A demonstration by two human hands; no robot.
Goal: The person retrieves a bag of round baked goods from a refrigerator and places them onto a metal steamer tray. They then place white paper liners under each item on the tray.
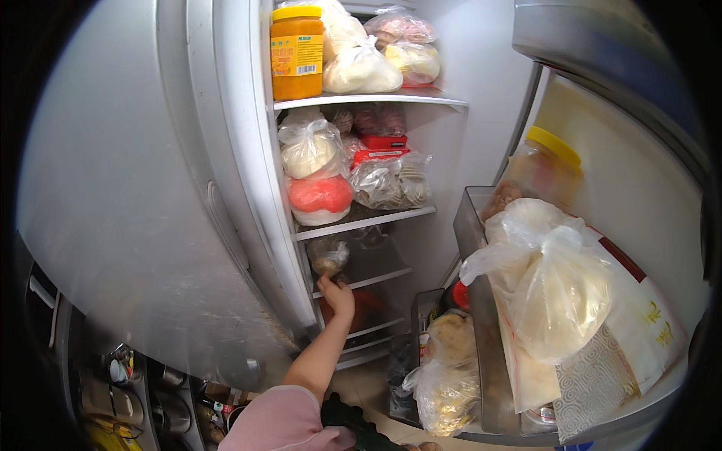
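Note:
My left hand (337, 294) reaches into the open refrigerator, its fingers against the lower front of a small knotted clear plastic bag (328, 256) with pale-brown contents. The bag is on or just above a lower shelf (378, 277), at its left side. Whether the fingers grip the bag or only touch it cannot be told. Another clear bag (371, 235) lies further back, in shadow. A reddish item (364, 307) shows dimly below that shelf. My right hand is out of view.
Upper shelves hold a yellow-lidded jar (297, 53), knotted bags (362, 69) and a red-and-white bundle (320, 197). The open door's bins (489, 338) at right carry a large white bag (555, 287). The other door (130, 169) stands at left, with kitchen shelving (149, 406) below.

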